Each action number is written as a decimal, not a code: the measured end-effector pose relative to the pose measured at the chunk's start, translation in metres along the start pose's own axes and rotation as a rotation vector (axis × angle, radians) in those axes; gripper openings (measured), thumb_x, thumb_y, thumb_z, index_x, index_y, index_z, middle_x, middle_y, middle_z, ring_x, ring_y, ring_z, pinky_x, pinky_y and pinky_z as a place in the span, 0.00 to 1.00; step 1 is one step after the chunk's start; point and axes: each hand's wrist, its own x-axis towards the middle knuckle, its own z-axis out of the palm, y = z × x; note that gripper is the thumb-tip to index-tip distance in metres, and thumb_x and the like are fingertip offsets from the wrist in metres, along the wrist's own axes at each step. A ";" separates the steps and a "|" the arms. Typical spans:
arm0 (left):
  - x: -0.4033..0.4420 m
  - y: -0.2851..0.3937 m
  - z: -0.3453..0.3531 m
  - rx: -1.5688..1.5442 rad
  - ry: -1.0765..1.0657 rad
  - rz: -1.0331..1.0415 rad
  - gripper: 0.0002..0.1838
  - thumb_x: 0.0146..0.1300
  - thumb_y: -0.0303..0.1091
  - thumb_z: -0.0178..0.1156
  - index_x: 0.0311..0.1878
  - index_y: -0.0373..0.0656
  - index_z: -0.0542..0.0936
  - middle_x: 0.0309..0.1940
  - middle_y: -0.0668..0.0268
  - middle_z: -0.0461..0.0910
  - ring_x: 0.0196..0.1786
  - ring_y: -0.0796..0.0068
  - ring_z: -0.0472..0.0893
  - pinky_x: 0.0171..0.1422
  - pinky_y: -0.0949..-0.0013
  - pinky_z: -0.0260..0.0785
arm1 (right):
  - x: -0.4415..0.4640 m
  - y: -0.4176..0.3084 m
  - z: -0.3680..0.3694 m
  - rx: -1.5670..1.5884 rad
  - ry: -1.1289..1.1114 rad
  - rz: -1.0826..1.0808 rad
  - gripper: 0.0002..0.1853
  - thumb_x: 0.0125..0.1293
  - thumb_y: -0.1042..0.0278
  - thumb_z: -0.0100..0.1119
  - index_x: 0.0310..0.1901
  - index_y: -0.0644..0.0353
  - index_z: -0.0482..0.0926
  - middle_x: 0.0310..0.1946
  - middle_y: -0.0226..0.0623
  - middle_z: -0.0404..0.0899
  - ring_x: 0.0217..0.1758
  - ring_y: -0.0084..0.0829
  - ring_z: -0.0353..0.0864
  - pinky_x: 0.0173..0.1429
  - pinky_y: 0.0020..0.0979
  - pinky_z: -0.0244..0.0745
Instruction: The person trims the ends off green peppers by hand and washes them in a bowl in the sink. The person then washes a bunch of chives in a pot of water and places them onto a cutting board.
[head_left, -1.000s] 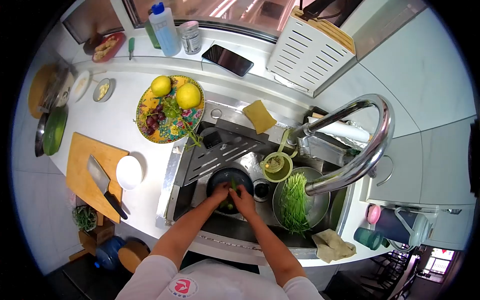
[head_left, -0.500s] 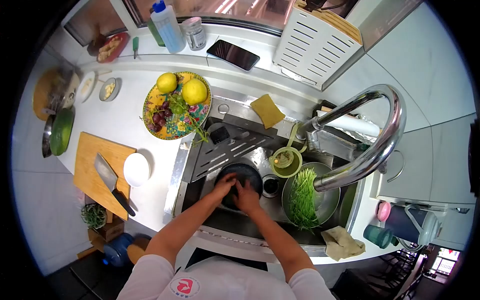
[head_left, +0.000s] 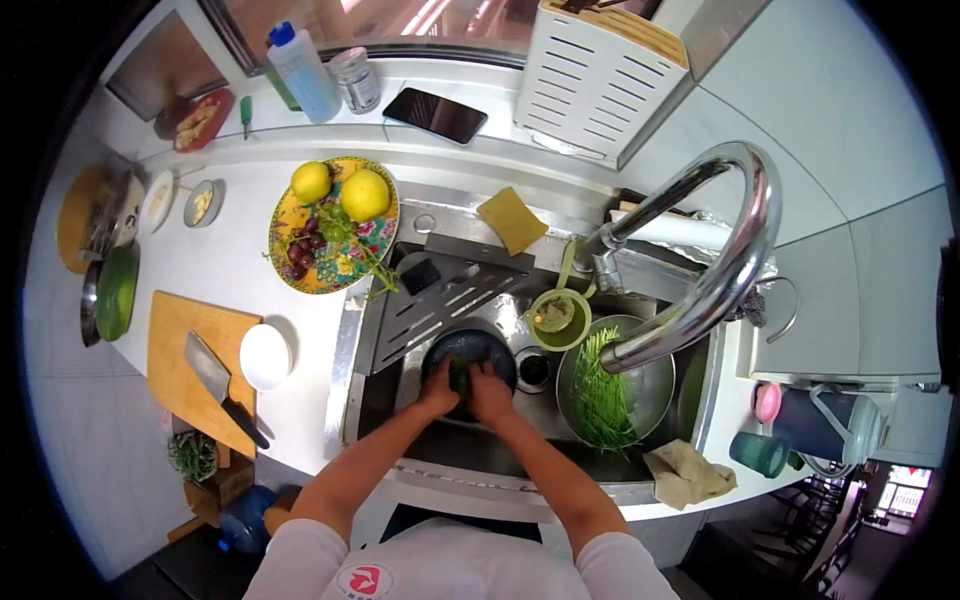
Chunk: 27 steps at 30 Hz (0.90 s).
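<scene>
Both my hands are down inside a dark round bowl (head_left: 500,348) in the sink. My left hand (head_left: 438,390) is at the bowl's left side, fingers curled against a dark green item (head_left: 459,378). Facing it, my right hand (head_left: 489,394) touches the same green item from the right. The fingertips are dark and partly hidden, so the grip of each hand is unclear. To the right, a metal basin (head_left: 652,395) holds long green stalks (head_left: 603,400). A green strainer cup (head_left: 558,320) stands behind, near the faucet (head_left: 750,230).
A knife (head_left: 208,366) lies on the cutting board (head_left: 170,340), beside a white bowl (head_left: 266,357). Behind are a patterned fruit plate (head_left: 325,275), a phone (head_left: 436,115) and a sponge (head_left: 513,220). A cloth (head_left: 689,474) hangs at the sink's front right edge.
The view has shifted slightly. My hands have stayed in the dark bowl, with their fingers moving around the green item, which was hardly visible half a second ago.
</scene>
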 end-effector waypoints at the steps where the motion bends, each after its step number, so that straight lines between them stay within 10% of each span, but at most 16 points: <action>1: 0.004 0.002 0.003 -0.003 -0.003 0.011 0.40 0.52 0.27 0.58 0.69 0.44 0.53 0.60 0.52 0.67 0.61 0.60 0.68 0.62 0.68 0.61 | -0.002 -0.003 -0.010 0.064 -0.032 0.030 0.24 0.50 0.72 0.59 0.52 0.55 0.69 0.50 0.51 0.68 0.41 0.54 0.77 0.42 0.47 0.74; 4: 0.013 0.000 0.019 -0.052 0.022 -0.047 0.39 0.51 0.26 0.58 0.68 0.44 0.54 0.60 0.53 0.67 0.57 0.58 0.71 0.58 0.64 0.66 | -0.011 -0.002 -0.028 0.181 0.014 0.105 0.26 0.50 0.71 0.60 0.53 0.56 0.67 0.49 0.51 0.68 0.43 0.54 0.76 0.45 0.46 0.73; 9: 0.013 0.020 0.048 -1.222 0.008 -0.603 0.25 0.61 0.38 0.50 0.61 0.45 0.64 0.55 0.57 0.70 0.49 0.60 0.74 0.50 0.59 0.70 | -0.028 0.012 -0.030 0.265 0.058 0.158 0.29 0.50 0.69 0.62 0.56 0.59 0.66 0.48 0.53 0.69 0.48 0.54 0.73 0.50 0.45 0.71; 13: 0.038 -0.016 0.073 -1.516 -0.135 -0.691 0.24 0.66 0.49 0.40 0.59 0.46 0.68 0.56 0.59 0.69 0.56 0.61 0.70 0.52 0.55 0.68 | -0.025 0.019 -0.017 0.343 0.002 0.154 0.30 0.50 0.66 0.63 0.56 0.64 0.66 0.49 0.53 0.69 0.51 0.52 0.73 0.53 0.41 0.70; 27: 0.039 -0.022 0.037 -0.065 0.028 -0.254 0.25 0.62 0.33 0.50 0.63 0.40 0.64 0.56 0.47 0.70 0.56 0.50 0.72 0.57 0.57 0.66 | -0.026 0.011 -0.036 0.515 -0.143 0.250 0.29 0.52 0.61 0.65 0.56 0.57 0.70 0.49 0.45 0.73 0.48 0.41 0.76 0.50 0.37 0.71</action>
